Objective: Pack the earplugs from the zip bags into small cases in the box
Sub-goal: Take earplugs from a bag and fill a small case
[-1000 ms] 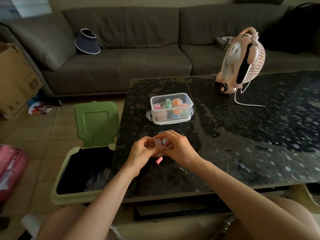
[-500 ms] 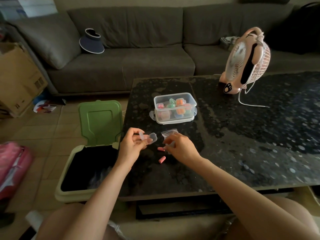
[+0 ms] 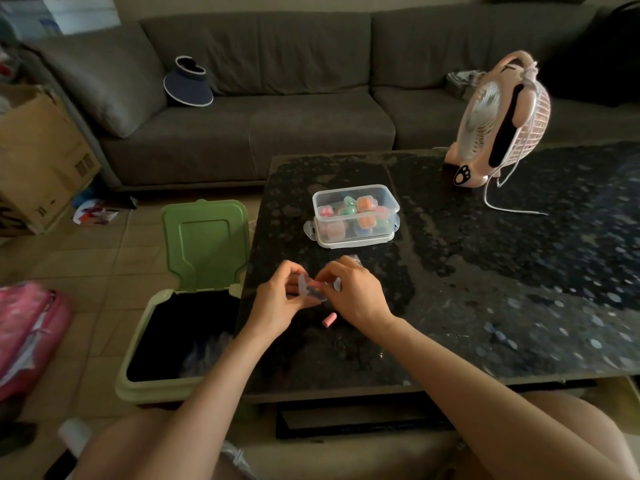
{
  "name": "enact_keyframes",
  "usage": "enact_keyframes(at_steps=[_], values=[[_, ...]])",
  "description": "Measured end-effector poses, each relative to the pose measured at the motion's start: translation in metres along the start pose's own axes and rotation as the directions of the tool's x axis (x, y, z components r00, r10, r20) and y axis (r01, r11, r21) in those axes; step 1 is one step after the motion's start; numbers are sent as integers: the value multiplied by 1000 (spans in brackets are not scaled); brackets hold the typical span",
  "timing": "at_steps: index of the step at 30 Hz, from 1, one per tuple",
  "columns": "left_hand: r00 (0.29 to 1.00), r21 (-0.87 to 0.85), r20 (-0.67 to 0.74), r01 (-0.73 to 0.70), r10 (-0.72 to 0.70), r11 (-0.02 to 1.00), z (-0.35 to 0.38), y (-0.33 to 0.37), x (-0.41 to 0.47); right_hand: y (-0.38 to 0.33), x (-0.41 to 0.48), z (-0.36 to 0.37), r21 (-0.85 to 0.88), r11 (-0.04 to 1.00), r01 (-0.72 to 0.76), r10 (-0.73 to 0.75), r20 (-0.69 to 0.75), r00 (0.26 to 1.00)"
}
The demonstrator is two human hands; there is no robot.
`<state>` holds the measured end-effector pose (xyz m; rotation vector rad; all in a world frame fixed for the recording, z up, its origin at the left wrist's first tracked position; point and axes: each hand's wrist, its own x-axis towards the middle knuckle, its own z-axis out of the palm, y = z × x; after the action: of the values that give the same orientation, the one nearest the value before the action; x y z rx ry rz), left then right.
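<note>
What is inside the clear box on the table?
The clear box holds small cases in pink, green, orange and blue. They are piled up, so the ones underneath are partly hidden, and their contents cannot be seen.

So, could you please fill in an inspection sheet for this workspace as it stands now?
Surface: dark speckled glossy table, mostly bare.
Job's things: clear plastic box holding coloured small cases; small clear case, open, with a pink earplug going in; loose pink foam earplug on the table; clear zip bag behind the right hand.
Clutter: pink desk fan.
Grips: left hand holds the case; right hand pinches at it.
Cables: white fan cord trailing on the table.
Surroundings: open green-lidded bin, grey sofa, cardboard box.
</note>
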<state>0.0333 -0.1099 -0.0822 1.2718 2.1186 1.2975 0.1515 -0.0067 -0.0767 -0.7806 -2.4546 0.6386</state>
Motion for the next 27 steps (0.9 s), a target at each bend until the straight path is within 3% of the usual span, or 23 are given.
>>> enact_keyframes(at_steps=[5, 10, 14, 18, 23, 27], values=[[1000, -30, 7, -17, 17, 999, 2, 4, 0, 2, -1, 1, -65, 998, -7, 9, 34, 999], [995, -16, -33, 90, -90, 996, 1, 3, 1, -1, 2, -10, -3, 997, -71, 71, 35, 997], [984, -1, -81, 162, -162, 987, -1, -2, 4, 2, 2, -21, -12, 999, -34, 36, 260, 965], [981, -7, -76, 179, -179, 984, 0, -2, 2, 11, -5, -17, -132, 990, 58, 6, 440, 898], [988, 2, -43, 147, -147, 989, 0, 0, 0, 14, -4, -15, -121, 992, -17, 61, 363, 930], [997, -7, -6, 81, -81, 997, 1, 1, -1, 5, 3, -30, 66, 994, -88, 71, 237, 969]])
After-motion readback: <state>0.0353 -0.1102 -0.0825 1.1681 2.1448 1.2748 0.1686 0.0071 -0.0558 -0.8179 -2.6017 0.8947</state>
